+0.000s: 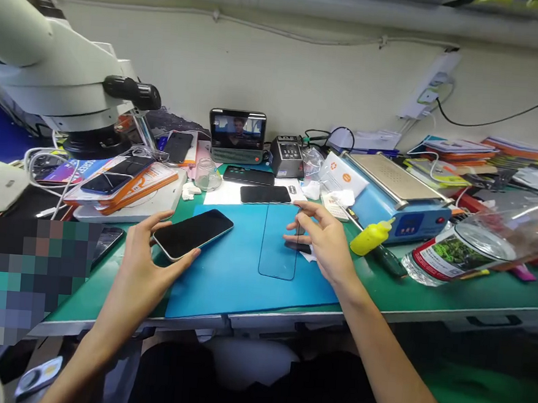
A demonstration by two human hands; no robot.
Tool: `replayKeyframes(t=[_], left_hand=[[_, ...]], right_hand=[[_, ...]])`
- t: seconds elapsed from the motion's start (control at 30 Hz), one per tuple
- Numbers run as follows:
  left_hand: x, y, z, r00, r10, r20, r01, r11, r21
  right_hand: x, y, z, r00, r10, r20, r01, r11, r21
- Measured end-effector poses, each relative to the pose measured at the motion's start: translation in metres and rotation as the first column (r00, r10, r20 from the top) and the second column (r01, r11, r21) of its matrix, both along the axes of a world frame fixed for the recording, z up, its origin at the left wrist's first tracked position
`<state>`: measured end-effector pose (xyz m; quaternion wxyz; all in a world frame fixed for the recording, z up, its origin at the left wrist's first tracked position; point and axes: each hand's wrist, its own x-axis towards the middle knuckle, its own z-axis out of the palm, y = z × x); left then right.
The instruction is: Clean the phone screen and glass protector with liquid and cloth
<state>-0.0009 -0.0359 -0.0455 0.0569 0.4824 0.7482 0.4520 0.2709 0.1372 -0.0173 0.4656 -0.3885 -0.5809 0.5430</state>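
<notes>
My left hand (149, 257) grips a smartphone (193, 233) by its edges, its dark screen facing up, over the left part of a blue mat (226, 284). Between the thumb and fingers of my right hand (324, 239) is a clear screen protector (279, 242) with a thin black border, held by its right edge. It is tilted up above the mat, and the blue shows through it. A small dark piece on white material lies under my right fingers, partly hidden.
Behind the mat lie dark phones (266, 194), with a glass jar (207, 174) and a playing screen (237, 130). A microscope (74, 89) overhangs the left. To the right stand a blue heating plate (398, 198), a yellow bottle (370, 236) and a clear plastic tub (459, 254).
</notes>
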Motion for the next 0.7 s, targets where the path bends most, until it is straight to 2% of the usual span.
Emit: replayKeyframes(t=[0.1,0.2,0.27,0.33,0.4,0.43,0.5,0.57,0.6,0.63,0.7], left_hand=[[-0.004,-0.002,-0.002,0.997,0.032,-0.069,-0.04,0.992,-0.118],[-0.006,0.001,-0.005,0.992,0.013,-0.124,-0.04,0.974,-0.222],[-0.003,0.002,-0.006,0.973,-0.001,-0.23,-0.066,0.958,-0.28],[0.009,0.003,-0.005,0.933,0.003,-0.359,-0.101,0.962,-0.255],[0.029,0.004,0.0,0.915,-0.026,-0.403,-0.045,0.985,-0.167],[0.041,0.005,0.004,0.931,-0.077,-0.357,0.03,0.99,-0.135],[0.065,0.009,0.009,0.967,-0.235,-0.095,0.223,0.967,-0.123],[0.081,0.016,0.012,0.914,-0.337,0.226,0.368,0.924,-0.109],[0.085,0.02,0.012,0.871,-0.364,0.331,0.414,0.905,-0.095],[0.085,0.025,0.011,0.838,-0.388,0.383,0.449,0.89,-0.081],[0.078,0.035,0.007,0.823,-0.435,0.365,0.496,0.863,-0.09]], right_hand=[[-0.001,-0.002,-0.002,0.999,0.035,0.028,-0.036,0.999,0.005],[-0.002,-0.003,-0.004,0.995,0.09,0.048,-0.09,0.996,-0.011],[-0.002,-0.003,-0.004,0.99,0.135,0.044,-0.133,0.991,-0.033],[-0.002,-0.005,-0.002,0.985,0.169,0.028,-0.167,0.984,-0.053],[-0.001,-0.007,-0.001,0.983,0.185,0.012,-0.184,0.981,-0.059],[-0.002,-0.01,0.0,0.982,0.186,0.009,-0.186,0.981,-0.054],[-0.002,-0.016,0.001,0.983,0.181,0.021,-0.18,0.983,-0.025],[0.002,-0.024,0.0,0.986,0.158,0.061,-0.16,0.987,0.029],[0.006,-0.028,-0.001,0.986,0.137,0.092,-0.143,0.988,0.065],[0.013,-0.032,-0.003,0.986,0.103,0.129,-0.117,0.987,0.109],[0.034,-0.039,-0.008,0.978,-0.029,0.205,-0.017,0.975,0.221]])
